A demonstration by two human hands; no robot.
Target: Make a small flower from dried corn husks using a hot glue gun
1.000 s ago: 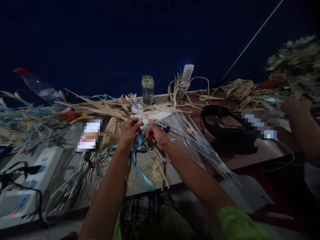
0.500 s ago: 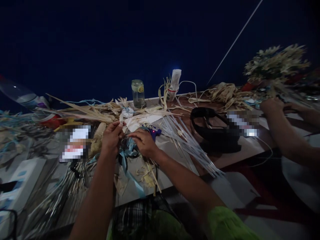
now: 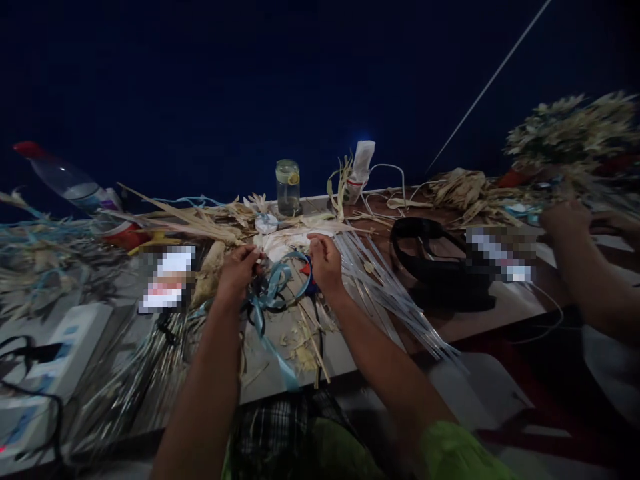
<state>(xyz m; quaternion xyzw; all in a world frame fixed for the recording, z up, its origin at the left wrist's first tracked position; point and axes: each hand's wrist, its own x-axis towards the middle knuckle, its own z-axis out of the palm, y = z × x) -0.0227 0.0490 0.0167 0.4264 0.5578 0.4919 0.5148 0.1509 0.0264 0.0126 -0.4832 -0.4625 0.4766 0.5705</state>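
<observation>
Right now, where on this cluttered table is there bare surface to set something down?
Little. One bare brown patch lies at the near edge, between the clear plastic strips and the black strap loop. Dried husks and blue ribbon crowd the area around the left hand and right hand.

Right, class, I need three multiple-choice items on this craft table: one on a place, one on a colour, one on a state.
1. Where is the glass jar?
A. at the table's far edge
B. in the left hand
C. on the floor

2. What colour is the ribbon between the hands?
A. red
B. light blue
C. black

3. What is the left hand doing?
A. lying flat and open
B. pinching material
C. hanging off the table

Answers: 1 A, it stands beyond the husks; 2 B, pale blue loops; 3 B, fingers closed at the ribbon's end.
</observation>
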